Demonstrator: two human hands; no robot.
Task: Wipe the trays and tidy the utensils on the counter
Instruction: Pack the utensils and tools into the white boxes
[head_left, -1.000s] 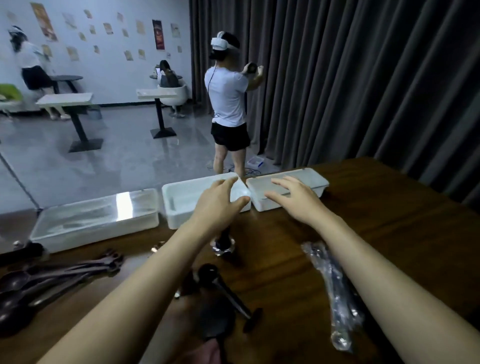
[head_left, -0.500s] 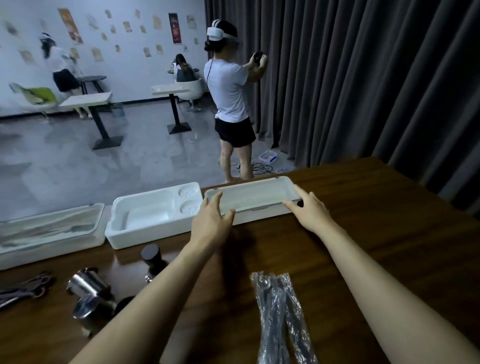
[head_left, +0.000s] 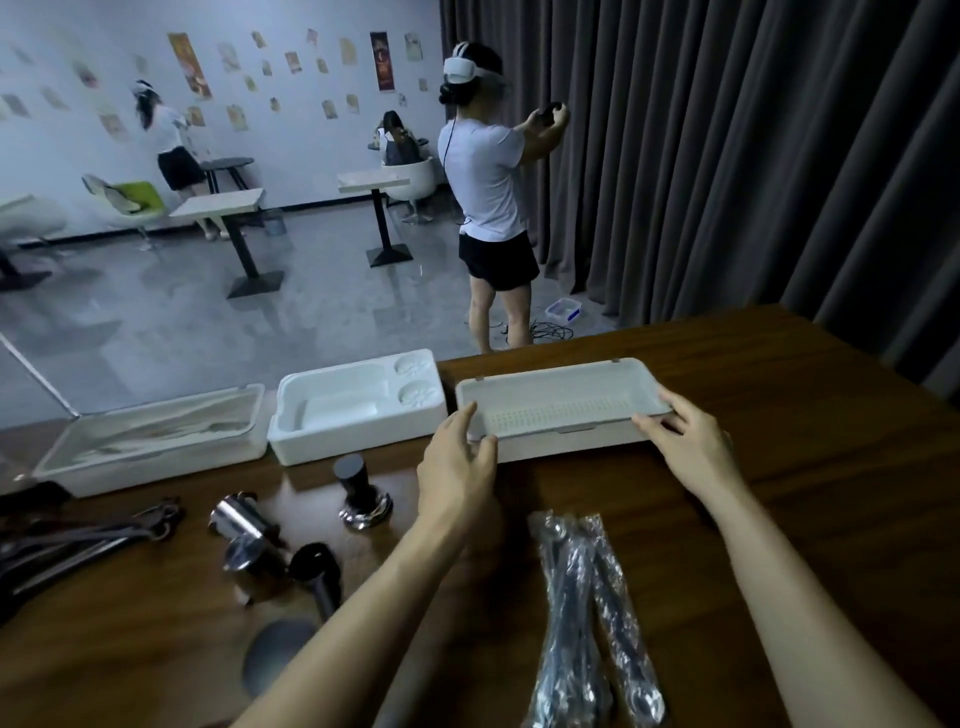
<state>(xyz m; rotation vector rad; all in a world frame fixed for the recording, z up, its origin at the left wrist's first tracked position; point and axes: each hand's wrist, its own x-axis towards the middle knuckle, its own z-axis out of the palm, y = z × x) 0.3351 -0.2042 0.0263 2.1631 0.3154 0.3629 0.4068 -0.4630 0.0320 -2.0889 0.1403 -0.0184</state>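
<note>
The perforated white tray (head_left: 561, 410) sits along the far edge of the surface (head_left: 810, 499), its long side running left to right. The left hand (head_left: 457, 462) grips its near-left corner, thumb on the near wall and fingers up the left end. The right hand (head_left: 691, 447) holds the near-right corner, thumb on the near rim and fingers curled over the right end.

Just left of the tray, with a narrow gap between them, stands the foam tray (head_left: 358, 405), also at the far edge. Further left lies the clear tray (head_left: 150, 436). Right of the perforated tray, open wood runs to the surface's right edge, and a strip of wood lies between its near wall and the wrapped utensils (head_left: 587, 613), which lie lengthwise between the two forearms.

Near the left forearm stands a tamper (head_left: 358, 491), upright, just near of the foam tray. Left of it are metal cups (head_left: 239, 525), tipped over, and a dark handled tool (head_left: 317, 571). Dark utensils (head_left: 78, 540) lie at the left edge.

Beyond the far edge stands a person in a headset (head_left: 488, 171), beside a grey curtain (head_left: 727, 156).
</note>
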